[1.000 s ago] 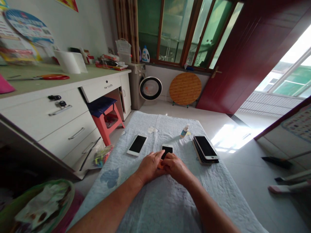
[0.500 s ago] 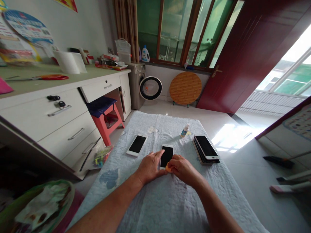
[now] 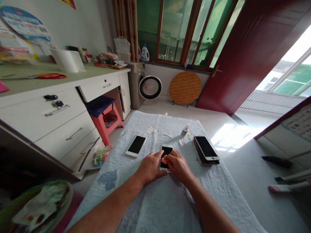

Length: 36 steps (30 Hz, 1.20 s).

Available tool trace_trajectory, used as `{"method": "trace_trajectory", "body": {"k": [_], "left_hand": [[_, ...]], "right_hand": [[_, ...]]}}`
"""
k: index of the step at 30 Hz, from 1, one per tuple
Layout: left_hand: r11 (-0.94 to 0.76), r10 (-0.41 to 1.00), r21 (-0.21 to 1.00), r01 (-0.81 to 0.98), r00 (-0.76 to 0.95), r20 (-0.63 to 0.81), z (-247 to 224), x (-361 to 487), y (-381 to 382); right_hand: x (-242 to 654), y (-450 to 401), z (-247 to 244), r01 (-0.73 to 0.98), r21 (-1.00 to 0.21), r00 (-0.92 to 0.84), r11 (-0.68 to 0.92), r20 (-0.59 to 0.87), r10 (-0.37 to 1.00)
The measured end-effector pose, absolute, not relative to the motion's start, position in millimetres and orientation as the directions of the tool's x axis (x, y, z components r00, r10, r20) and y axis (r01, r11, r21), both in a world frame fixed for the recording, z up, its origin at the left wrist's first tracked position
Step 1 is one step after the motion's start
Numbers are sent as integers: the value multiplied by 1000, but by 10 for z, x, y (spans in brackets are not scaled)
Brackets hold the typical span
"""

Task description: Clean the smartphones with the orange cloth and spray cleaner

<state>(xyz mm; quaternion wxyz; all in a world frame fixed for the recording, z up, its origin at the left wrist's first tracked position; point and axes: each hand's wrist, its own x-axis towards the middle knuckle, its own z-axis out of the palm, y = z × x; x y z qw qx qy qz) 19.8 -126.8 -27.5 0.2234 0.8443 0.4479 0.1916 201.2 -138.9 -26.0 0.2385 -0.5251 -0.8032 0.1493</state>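
A white smartphone point(image 3: 167, 149) with a dark screen lies on the cloth-covered table in front of me. My left hand point(image 3: 150, 166) steadies it, fingers along its left edge and thumb by its near end. Pinched in my right hand point(image 3: 178, 164) is a small orange cloth point(image 3: 165, 160), pressed on the middle of the screen. To the left lies another white smartphone point(image 3: 136, 145). A small spray bottle point(image 3: 184, 131) stands beyond my right hand. Further right, a white-framed phone point(image 3: 206, 147) tops a small stack of devices.
A pale blue quilted cloth point(image 3: 167, 204) covers the table. On the left are a white desk point(image 3: 60, 119), a red stool point(image 3: 103, 123) and a bin point(image 3: 70, 197) holding crumpled tissue. A washing machine point(image 3: 136, 84) with its door open and a round wooden tabletop point(image 3: 185, 87) are at the back.
My right hand has slid the orange cloth up and slightly left, from the phone's near right corner to mid-screen. My left hand stays at the phone's edge.
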Motion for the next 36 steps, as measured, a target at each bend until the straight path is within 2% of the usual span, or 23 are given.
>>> {"method": "trace_trajectory", "body": {"k": [7, 15, 18, 30, 36], "left_hand": [[-548, 810, 552, 628, 563, 165, -294, 202, -1261], [-532, 824, 551, 643, 542, 163, -293, 210, -1273], [-524, 826, 564, 639, 542, 153, -296, 211, -1273], [-509, 837, 562, 652, 527, 147, -163, 226, -1308], [-494, 857, 615, 615, 462, 228, -341, 251, -1307]], "right_hand": [[2077, -1190, -286, 843, -424, -240, 332, 255, 937], [2134, -775, -286, 913, -384, -47, 136, 231, 972], [2070, -709, -305, 917, -383, -16, 112, 245, 969], [1752, -645, -280, 886, -389, -186, 251, 198, 962], [1829, -765, -201, 859, -401, -287, 318, 135, 948]]}}
